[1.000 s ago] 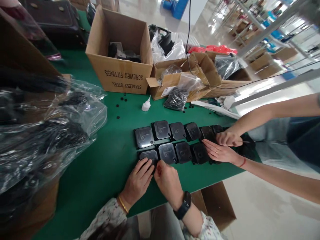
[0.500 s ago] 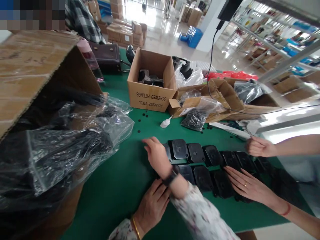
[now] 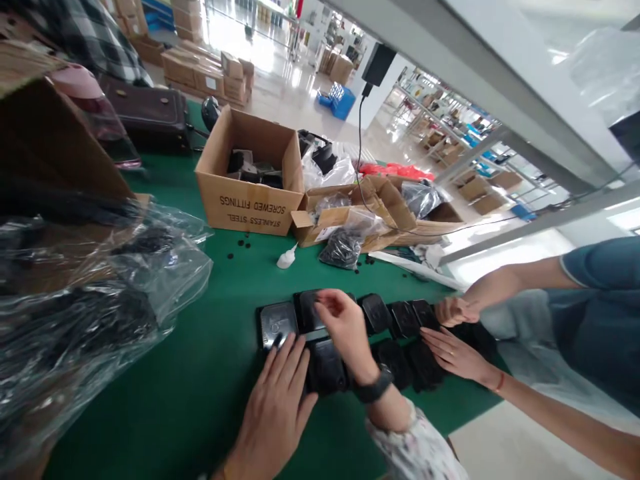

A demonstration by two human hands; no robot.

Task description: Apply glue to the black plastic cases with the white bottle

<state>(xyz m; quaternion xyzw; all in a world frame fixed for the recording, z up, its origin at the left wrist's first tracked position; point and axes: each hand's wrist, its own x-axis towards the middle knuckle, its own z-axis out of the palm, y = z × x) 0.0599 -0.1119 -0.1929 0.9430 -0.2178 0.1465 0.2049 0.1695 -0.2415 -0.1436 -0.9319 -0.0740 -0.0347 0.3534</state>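
While the left hand [image 3: 274, 403] lay open at the near edge of the back row's leftmost black square cover [image 3: 277, 319] on the green table [image 3: 200, 373], the right hand [image 3: 346, 327] curled over the neighbouring cover [image 3: 305, 313], grip untellable; a low sweep could've knocked covers askew.

Before you: one green-topped counter [image 3: 210, 380]. Directly on it: square black housings [image 3: 277, 320], two rows, toward your side; one white dropper bottle [image 3: 287, 259]; small black discs [image 3: 241, 243], scattered; one clear bag of black parts [image 3: 341, 249]; one open cardboard box marked "STAINLESS STEEL SCREWED FITTINGS" [image 3: 247, 208], lettering upside down to you; one lower cardboard box [image 3: 311, 233] beside it; at your far left, one dark brown bag [image 3: 145, 113] and one pink-topped bottle [image 3: 100, 110].
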